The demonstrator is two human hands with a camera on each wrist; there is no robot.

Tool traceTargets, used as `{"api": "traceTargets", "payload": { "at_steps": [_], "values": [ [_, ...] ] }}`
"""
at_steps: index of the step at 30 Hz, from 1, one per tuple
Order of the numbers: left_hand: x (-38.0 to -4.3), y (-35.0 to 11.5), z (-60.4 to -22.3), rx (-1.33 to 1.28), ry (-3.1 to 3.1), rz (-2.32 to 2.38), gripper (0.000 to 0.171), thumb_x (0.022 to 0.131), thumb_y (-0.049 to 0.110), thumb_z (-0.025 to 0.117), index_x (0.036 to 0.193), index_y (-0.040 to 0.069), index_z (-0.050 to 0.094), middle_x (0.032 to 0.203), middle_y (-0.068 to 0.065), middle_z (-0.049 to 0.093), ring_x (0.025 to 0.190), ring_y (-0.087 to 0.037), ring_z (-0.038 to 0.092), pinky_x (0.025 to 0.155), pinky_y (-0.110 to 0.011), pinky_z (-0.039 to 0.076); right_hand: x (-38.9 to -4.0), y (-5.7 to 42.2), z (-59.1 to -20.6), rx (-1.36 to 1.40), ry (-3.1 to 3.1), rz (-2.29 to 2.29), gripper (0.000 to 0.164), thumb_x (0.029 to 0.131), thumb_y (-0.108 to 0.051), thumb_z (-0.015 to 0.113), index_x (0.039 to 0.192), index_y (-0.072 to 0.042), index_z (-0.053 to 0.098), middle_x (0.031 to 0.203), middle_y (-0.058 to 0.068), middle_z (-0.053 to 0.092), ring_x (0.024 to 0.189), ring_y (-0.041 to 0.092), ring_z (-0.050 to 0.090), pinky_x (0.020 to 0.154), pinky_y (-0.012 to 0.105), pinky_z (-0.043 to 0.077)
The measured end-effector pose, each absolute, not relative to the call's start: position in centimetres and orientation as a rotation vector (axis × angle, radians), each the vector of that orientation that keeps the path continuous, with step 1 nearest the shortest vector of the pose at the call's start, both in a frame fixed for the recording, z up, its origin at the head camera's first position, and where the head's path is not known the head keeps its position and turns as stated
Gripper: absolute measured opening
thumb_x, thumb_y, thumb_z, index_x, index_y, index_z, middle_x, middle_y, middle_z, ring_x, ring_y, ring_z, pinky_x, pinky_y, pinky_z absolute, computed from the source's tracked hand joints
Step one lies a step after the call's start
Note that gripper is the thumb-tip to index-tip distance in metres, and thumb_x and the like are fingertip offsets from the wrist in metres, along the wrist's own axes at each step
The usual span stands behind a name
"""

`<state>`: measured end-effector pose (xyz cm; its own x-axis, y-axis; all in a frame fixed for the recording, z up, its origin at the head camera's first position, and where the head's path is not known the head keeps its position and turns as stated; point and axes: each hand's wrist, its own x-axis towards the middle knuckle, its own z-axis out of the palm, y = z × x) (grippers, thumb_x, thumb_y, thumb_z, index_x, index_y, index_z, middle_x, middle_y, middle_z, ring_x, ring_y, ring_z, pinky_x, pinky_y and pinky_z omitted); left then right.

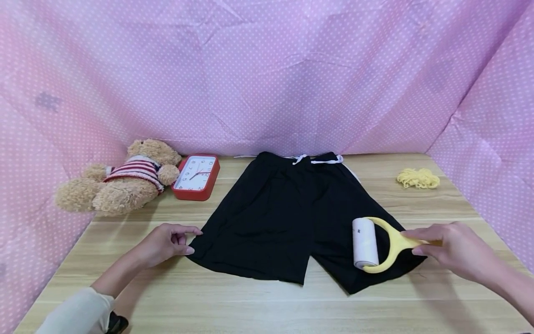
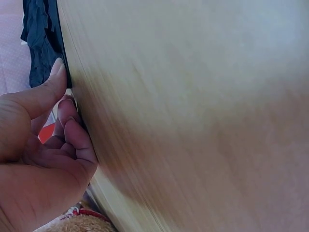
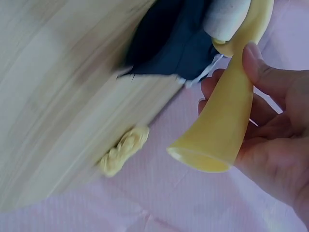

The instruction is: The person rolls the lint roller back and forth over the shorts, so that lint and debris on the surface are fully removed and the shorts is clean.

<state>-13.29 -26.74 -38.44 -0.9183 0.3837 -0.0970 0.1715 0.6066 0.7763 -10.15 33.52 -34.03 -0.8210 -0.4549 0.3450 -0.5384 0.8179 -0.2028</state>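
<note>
Black shorts [image 1: 271, 218] lie spread flat, their waistband with a white drawstring [image 1: 327, 160] toward the back. At the near left hem corner is my left hand [image 1: 164, 243], thumb and index finger straight and apart, fingertips right at the fabric edge; its other fingers curl inward. The left wrist view shows the thumb against the hem of the shorts [image 2: 46, 43]. My right hand [image 1: 452, 243] grips the yellow handle of a lint roller [image 1: 365, 243], thumb on one side and fingers on the other. The white roll overlaps the right leg of the shorts.
A teddy bear [image 1: 125, 185] in a striped sweater lies at the left, beside a red-framed clock [image 1: 196, 178]. A bundle of yellow yarn [image 1: 418, 178] rests at the back right. Pink dotted cloth [image 1: 267, 79] hangs behind and around the wooden table [image 1: 208, 311].
</note>
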Motion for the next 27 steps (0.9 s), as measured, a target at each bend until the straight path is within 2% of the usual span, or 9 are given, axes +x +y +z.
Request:
{"api": "traceTargets", "payload": {
  "at_steps": [6, 10, 15, 19, 23, 27],
  "values": [
    [-13.3, -26.7, -38.4, 0.448, 2.585, 1.203, 0.038, 0.077, 0.004, 0.078, 0.113, 0.0, 0.067, 0.069, -0.002, 0.051, 0.06, -0.008, 0.044, 0.053, -0.021, 0.038, -10.2, 36.3, -34.0, 0.65, -2.76, 0.331, 0.04, 0.057, -0.009, 0.086, 0.094, -0.019, 0.078, 0.082, 0.004, 0.073, 0.073, -0.008, 0.058, 0.057, 0.01, 0.041],
    [-13.3, -26.7, -38.4, 0.448, 2.586, 1.204, 0.038, 0.077, 0.004, 0.078, 0.113, 0.0, 0.067, 0.069, -0.001, 0.051, 0.06, -0.007, 0.044, 0.053, -0.02, 0.038, -10.2, 38.3, -34.0, 0.573, -2.797, 0.36, 0.04, 0.057, -0.007, 0.085, 0.092, -0.025, 0.077, 0.073, 0.012, 0.071, 0.059, -0.01, 0.046, 0.047, 0.016, 0.036],
    [-13.3, -26.7, -38.5, 0.443, 2.58, 1.21, 0.038, 0.077, 0.004, 0.078, 0.114, 0.0, 0.067, 0.07, -0.001, 0.051, 0.061, -0.007, 0.044, 0.053, -0.02, 0.038, -10.2, 40.7, -34.0, 0.448, -2.82, 0.333, 0.051, 0.056, -0.008, 0.083, 0.091, -0.043, 0.07, 0.073, 0.02, 0.069, 0.046, -0.002, 0.027, 0.039, 0.021, 0.028],
    [-13.3, -26.7, -38.5, 0.447, 2.586, 1.207, 0.038, 0.077, 0.005, 0.078, 0.114, 0.001, 0.067, 0.069, -0.001, 0.051, 0.061, -0.007, 0.044, 0.053, -0.02, 0.038, -9.9, 41.7, -34.3, 0.406, -2.815, 0.313, 0.066, 0.054, -0.012, 0.082, 0.094, -0.058, 0.056, 0.075, 0.025, 0.068, 0.043, 0.0, 0.024, 0.037, 0.022, 0.027],
    [-13.3, -26.7, -38.4, 0.462, 2.587, 1.213, 0.038, 0.077, 0.004, 0.078, 0.113, 0.0, 0.067, 0.068, 0.0, 0.051, 0.06, -0.006, 0.045, 0.053, -0.02, 0.039, -9.7, 41.9, -34.6, 0.422, -2.793, 0.313, 0.075, 0.054, -0.018, 0.082, 0.098, -0.066, 0.045, 0.071, 0.021, 0.068, 0.04, 0.001, 0.023, 0.035, 0.021, 0.026],
    [-13.2, -26.7, -38.4, 0.47, 2.586, 1.215, 0.037, 0.077, 0.003, 0.077, 0.112, 0.0, 0.067, 0.067, 0.0, 0.05, 0.06, -0.006, 0.045, 0.053, -0.02, 0.039, -9.7, 41.9, -34.6, 0.443, -2.762, 0.302, 0.072, 0.056, -0.028, 0.081, 0.101, -0.068, 0.042, 0.063, 0.009, 0.066, 0.039, -0.001, 0.022, 0.035, 0.02, 0.025]
  ]
}}
